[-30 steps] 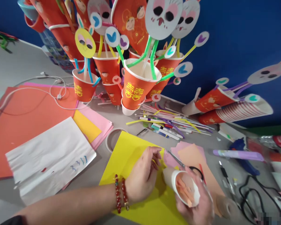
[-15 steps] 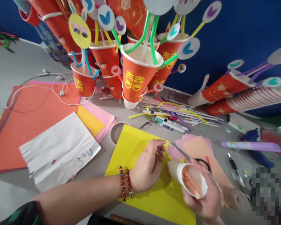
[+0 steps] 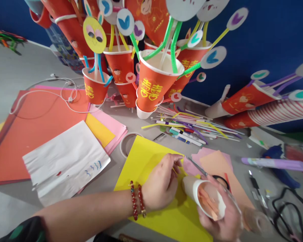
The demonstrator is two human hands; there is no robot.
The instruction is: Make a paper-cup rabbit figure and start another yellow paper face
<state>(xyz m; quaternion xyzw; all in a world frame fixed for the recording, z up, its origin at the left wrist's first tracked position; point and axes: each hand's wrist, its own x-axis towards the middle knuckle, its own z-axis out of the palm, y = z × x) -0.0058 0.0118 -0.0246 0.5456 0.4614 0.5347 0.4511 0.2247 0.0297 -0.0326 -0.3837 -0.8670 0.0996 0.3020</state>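
In the head view, the right hand [image 3: 226, 213] is wrapped around a white paper cup [image 3: 213, 191] — tilted, its mouth turned toward the camera, orange paper strips [image 3: 206, 201] inside. The left hand [image 3: 163, 183] is over the yellow sheet [image 3: 136, 168], fingers curled inward — whether they grip anything, I cannot tell. Scissors [image 3: 198, 165] lie just beyond the cup; straws [image 3: 192, 121] are heaped farther back on the tabletop [image 3: 108, 176].
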